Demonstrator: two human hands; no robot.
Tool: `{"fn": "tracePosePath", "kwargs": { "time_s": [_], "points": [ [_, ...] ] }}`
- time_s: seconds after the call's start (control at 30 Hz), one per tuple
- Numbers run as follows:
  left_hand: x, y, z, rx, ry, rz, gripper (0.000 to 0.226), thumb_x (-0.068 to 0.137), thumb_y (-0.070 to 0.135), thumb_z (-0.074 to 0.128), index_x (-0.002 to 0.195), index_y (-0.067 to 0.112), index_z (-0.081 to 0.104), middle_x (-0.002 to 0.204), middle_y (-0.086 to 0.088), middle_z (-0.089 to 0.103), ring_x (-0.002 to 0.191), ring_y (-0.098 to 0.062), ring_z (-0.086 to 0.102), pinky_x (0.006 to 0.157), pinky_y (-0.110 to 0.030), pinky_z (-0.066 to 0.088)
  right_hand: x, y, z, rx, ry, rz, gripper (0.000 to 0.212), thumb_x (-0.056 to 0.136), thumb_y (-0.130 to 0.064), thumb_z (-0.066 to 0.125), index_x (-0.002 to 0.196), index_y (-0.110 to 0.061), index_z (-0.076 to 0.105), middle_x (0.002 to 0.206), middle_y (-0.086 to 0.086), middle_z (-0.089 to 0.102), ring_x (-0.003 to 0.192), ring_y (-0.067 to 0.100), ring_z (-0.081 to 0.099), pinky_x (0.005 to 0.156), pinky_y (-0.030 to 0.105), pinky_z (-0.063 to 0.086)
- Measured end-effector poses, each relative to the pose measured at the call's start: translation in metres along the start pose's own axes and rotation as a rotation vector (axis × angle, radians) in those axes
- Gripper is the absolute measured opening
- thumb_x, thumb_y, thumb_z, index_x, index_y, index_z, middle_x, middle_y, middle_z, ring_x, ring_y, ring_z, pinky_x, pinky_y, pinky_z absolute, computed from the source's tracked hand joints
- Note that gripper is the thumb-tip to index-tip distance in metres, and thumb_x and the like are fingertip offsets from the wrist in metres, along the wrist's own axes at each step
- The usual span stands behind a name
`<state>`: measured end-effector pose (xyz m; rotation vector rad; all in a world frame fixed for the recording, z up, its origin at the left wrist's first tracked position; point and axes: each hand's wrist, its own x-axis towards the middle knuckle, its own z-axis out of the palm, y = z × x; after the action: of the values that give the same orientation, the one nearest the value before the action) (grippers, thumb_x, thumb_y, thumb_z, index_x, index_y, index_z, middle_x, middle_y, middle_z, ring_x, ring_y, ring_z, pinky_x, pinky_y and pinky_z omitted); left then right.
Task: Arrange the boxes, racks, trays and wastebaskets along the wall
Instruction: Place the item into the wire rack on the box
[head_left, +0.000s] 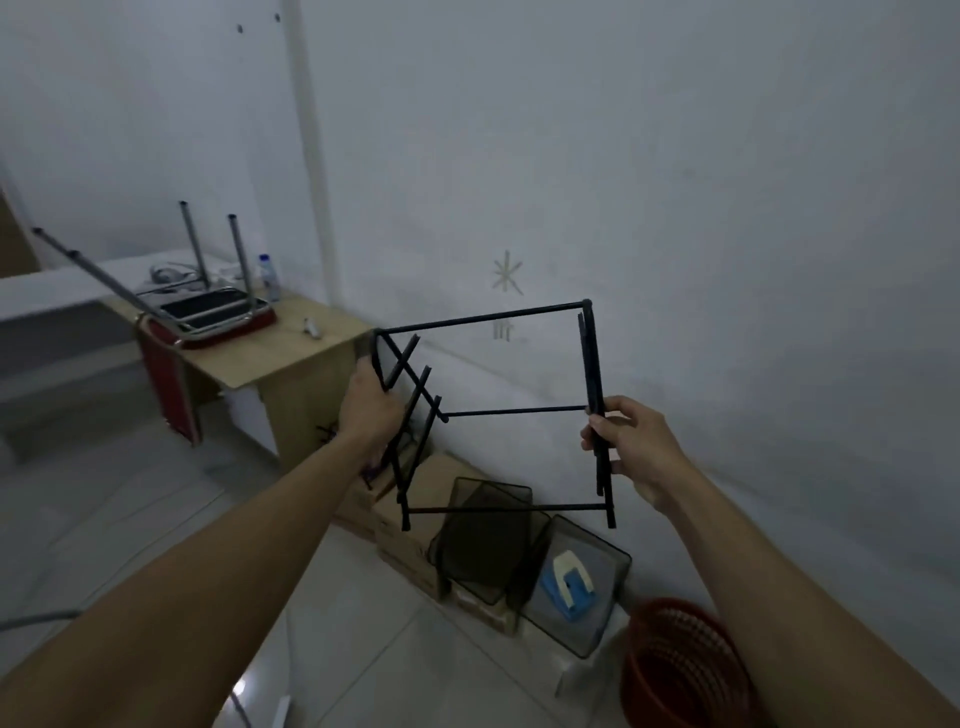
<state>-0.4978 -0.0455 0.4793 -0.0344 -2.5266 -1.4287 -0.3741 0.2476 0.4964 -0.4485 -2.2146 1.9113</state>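
Observation:
I hold a black metal rack frame (488, 317) up in the air in front of the white wall. My left hand (371, 400) grips its left side bars, and my right hand (631, 441) grips its right upright bars. Below the frame, along the wall, stand cardboard boxes (410, 530), black mesh trays (488, 535) tilted on them, and a mesh tray (592, 587) holding a blue and cream object. A red wastebasket (680, 670) stands on the floor at the lower right, by the wall.
A wooden desk (275, 353) stands at the left against the wall, with an upturned red chair (208, 317), a bottle (267, 275) and small items on it. A grey cable (36, 618) lies on the tiled floor at the left.

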Motion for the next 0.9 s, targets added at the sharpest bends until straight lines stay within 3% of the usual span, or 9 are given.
{"fn": "tracePosePath", "kwargs": {
  "time_s": [0.13,0.23,0.33,0.4,0.43,0.5,0.63,0.8,0.9],
  "points": [
    [0.023,-0.021,-0.004,0.026,0.119,-0.046,0.023,0.095,0.006,0.046,0.116,0.014,0.042,0.110,-0.007,0.053,0.095,-0.023,0.052,0.075,-0.032,0.039,0.050,-0.006,0.035,-0.062,-0.049,0.022,0.024,0.094,-0.001,0.055,0.111,-0.014,0.066,0.092,0.014,0.068,0.078,0.021,0.062,0.061,0.027,0.048],
    [0.049,-0.040,-0.006,0.052,0.221,-0.054,0.025,0.094,0.003,0.047,0.118,0.012,0.046,0.107,-0.003,0.050,0.093,-0.021,0.050,0.075,-0.032,0.038,0.096,-0.009,0.078,-0.053,-0.010,0.036,0.033,0.092,-0.004,0.043,0.103,-0.019,0.070,0.087,0.004,0.068,0.074,0.019,0.061,0.058,0.025,0.045],
    [0.085,-0.062,-0.007,0.096,0.236,-0.040,0.033,0.093,0.000,0.049,0.124,0.013,0.048,0.110,-0.003,0.050,0.094,-0.016,0.046,0.077,-0.031,0.037,0.146,-0.015,0.122,0.026,0.115,-0.022,0.030,0.083,-0.022,0.040,0.094,-0.025,0.068,0.098,0.003,0.070,0.086,0.025,0.065,0.076,0.037,0.054],
    [0.113,-0.081,-0.009,0.124,0.227,-0.037,0.035,0.092,0.000,0.051,0.124,0.014,0.048,0.111,-0.002,0.052,0.094,-0.015,0.047,0.078,-0.032,0.038,0.177,-0.017,0.151,-0.012,0.098,-0.087,0.035,0.087,-0.031,0.049,0.121,-0.030,0.058,0.107,-0.003,0.064,0.092,0.023,0.064,0.084,0.041,0.055],
    [0.127,-0.092,-0.011,0.130,0.215,-0.042,0.035,0.092,0.000,0.052,0.123,0.015,0.048,0.112,-0.003,0.053,0.095,-0.016,0.049,0.079,-0.032,0.040,0.190,-0.018,0.165,-0.058,0.061,-0.111,0.051,0.089,-0.030,0.054,0.138,-0.037,0.043,0.108,-0.009,0.060,0.092,0.020,0.064,0.084,0.039,0.056],
    [0.154,-0.114,-0.016,0.122,0.191,-0.060,0.037,0.088,0.001,0.054,0.120,0.018,0.048,0.112,-0.004,0.056,0.098,-0.020,0.055,0.081,-0.036,0.047,0.217,-0.018,0.191,-0.184,-0.011,-0.128,0.074,0.091,-0.013,0.055,0.149,-0.045,0.023,0.102,-0.012,0.056,0.081,0.016,0.063,0.072,0.031,0.056],
    [0.200,-0.146,-0.027,0.139,0.136,-0.089,0.035,0.083,0.007,0.057,0.112,0.021,0.046,0.108,-0.004,0.056,0.093,-0.023,0.057,0.080,-0.042,0.051,0.265,-0.010,0.237,-0.451,-0.013,-0.161,0.035,0.091,-0.007,0.057,0.122,-0.021,0.060,0.097,0.000,0.058,0.078,0.018,0.058,0.058,0.024,0.043],
    [0.248,-0.172,-0.030,0.062,0.042,-0.161,0.021,0.089,0.014,0.058,0.103,0.015,0.043,0.088,-0.004,0.057,0.081,-0.025,0.059,0.068,-0.036,0.047,0.306,0.013,0.287,-0.511,0.071,-0.099,0.010,0.089,-0.027,0.066,0.093,-0.021,0.059,0.109,0.006,0.060,0.083,0.022,0.061,0.063,0.026,0.041],
    [0.270,-0.182,-0.031,0.009,0.074,-0.166,0.041,0.090,0.016,0.061,0.124,0.016,0.038,0.090,-0.002,0.060,0.082,-0.021,0.060,0.067,-0.032,0.046,0.330,0.028,0.307,-0.573,0.059,-0.077,0.017,0.091,-0.032,0.065,0.096,-0.017,0.060,0.112,0.010,0.058,0.083,0.021,0.059,0.064,0.026,0.040]
  ]
}}
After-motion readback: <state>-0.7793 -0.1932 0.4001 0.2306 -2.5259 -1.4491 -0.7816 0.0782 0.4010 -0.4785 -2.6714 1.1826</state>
